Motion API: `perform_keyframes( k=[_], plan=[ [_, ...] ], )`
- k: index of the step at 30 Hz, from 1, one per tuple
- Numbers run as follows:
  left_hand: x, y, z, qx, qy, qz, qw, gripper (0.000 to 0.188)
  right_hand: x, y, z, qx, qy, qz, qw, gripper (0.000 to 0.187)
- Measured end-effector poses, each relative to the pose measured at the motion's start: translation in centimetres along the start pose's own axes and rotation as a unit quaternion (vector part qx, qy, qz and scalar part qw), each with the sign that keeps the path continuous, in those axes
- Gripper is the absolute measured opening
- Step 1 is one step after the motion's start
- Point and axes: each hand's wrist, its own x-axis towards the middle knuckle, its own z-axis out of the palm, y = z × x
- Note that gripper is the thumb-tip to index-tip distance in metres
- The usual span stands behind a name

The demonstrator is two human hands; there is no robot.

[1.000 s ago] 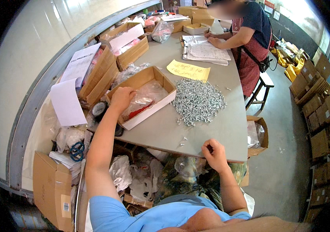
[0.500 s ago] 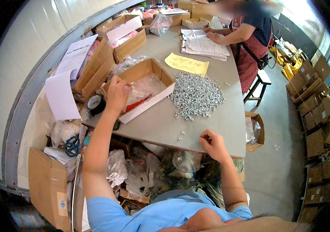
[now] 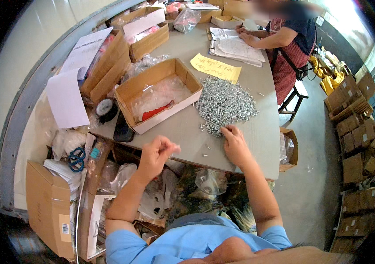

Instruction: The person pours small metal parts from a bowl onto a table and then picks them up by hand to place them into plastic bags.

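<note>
Small pale item, blurred, pinched in left hand at near edge of bench. Screw pile located toward bench's right edge; right hand placed at its near side, fingers curled, grip cannot be told. Open box set left of pile.

yellow sheet: dark handwriting, blurred | clipboard papers: fine writing, illegible | white sheet: printed lines, illegible | cardboard box: faint marking, barcode label, too small to read
</note>
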Motion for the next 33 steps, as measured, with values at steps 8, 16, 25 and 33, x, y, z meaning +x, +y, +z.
perform_keyframes(
  k=[8, 16, 25, 33],
  plan=[
    [-6.9, -3.6, 1.3, 0.04, -0.033, -0.086, 0.995, 0.015, -5.4, -0.3, -1.9, 0.098, 0.03, 0.022, 0.994, 0.053],
    [-10.1, -7.2, 2.4, -0.026, -0.02, -0.227, 0.973, 0.012, -5.4, -0.5, -2.5, 0.12, 0.031, 0.082, 0.989, 0.057],
    [-12.2, -9.4, 4.7, -0.169, -0.059, -0.299, 0.937, 0.011, -4.1, 0.0, -2.1, 0.079, 0.019, 0.053, 0.995, 0.046],
    [-13.3, -12.0, 7.4, -0.137, -0.231, -0.372, 0.889, 0.018, -3.1, -0.8, -1.7, 0.032, 0.055, 0.083, 0.995, 0.024]
  ],
)
